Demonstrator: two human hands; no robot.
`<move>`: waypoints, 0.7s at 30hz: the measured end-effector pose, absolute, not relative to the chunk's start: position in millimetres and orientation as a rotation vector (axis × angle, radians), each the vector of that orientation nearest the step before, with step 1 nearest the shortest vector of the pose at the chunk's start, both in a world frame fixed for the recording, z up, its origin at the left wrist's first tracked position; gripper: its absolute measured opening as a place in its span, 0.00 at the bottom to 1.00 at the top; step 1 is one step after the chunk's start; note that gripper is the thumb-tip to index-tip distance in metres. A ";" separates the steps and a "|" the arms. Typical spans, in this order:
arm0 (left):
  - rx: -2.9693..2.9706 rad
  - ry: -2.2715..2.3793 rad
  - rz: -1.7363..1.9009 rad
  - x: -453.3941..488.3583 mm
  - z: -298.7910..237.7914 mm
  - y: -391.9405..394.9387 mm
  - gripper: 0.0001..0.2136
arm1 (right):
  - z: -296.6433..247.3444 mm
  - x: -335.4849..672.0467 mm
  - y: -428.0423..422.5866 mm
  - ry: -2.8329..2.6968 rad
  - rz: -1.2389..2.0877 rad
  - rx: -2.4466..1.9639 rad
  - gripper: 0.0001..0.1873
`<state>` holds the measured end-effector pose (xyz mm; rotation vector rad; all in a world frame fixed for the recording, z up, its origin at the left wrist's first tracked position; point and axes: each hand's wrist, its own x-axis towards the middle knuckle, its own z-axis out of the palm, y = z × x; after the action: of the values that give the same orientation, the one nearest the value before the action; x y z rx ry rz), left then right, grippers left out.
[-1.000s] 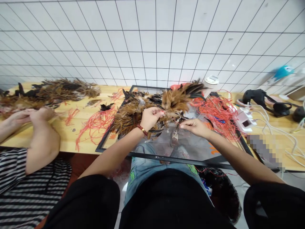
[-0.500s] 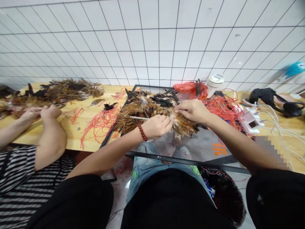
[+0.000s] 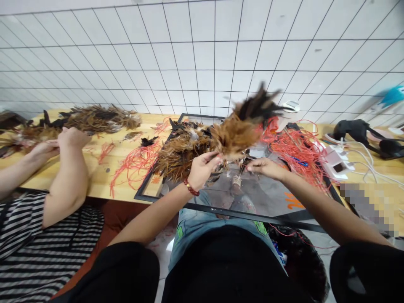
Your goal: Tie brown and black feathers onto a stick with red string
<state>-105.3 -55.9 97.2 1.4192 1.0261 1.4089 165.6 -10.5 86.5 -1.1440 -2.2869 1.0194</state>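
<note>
My left hand [image 3: 203, 170], with a red bead bracelet [image 3: 192, 187] at its wrist, grips a bunch of brown and black feathers [image 3: 236, 134] by its lower end. The bunch is raised, its dark tips pointing up and to the right, blurred by motion. A pile of brown feathers [image 3: 179, 153] lies to the left of it. My right hand [image 3: 268, 168] is closed in a pinch just right of the bunch. Small dark feather bits are by its fingertips, and what it pinches is too small to make out. Beneath both hands lies a black-framed glass panel [image 3: 217, 209].
Red strings [image 3: 298, 149] lie tangled at the right, and more red string [image 3: 137, 162] at the left. A white power block [image 3: 339, 162] with cables and a black strapped item [image 3: 356, 132] sit far right. A co-worker's hands [image 3: 59, 143] work beside feathers [image 3: 101, 118].
My left hand has turned upward and raised the feather bunch from the pile. My right hand has come away from the feathers, lower and slightly to the right.
</note>
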 end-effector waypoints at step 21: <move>3.410 0.807 0.765 -112.1 121.8 -41.0 0.12 | 186.6 132.1 -8.7 -2.235 0.119 -1.081 0.15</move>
<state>-112.1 -41.0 121.8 3.4099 0.8073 0.7647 132.1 -8.7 186.6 -1.0809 -2.2352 0.1190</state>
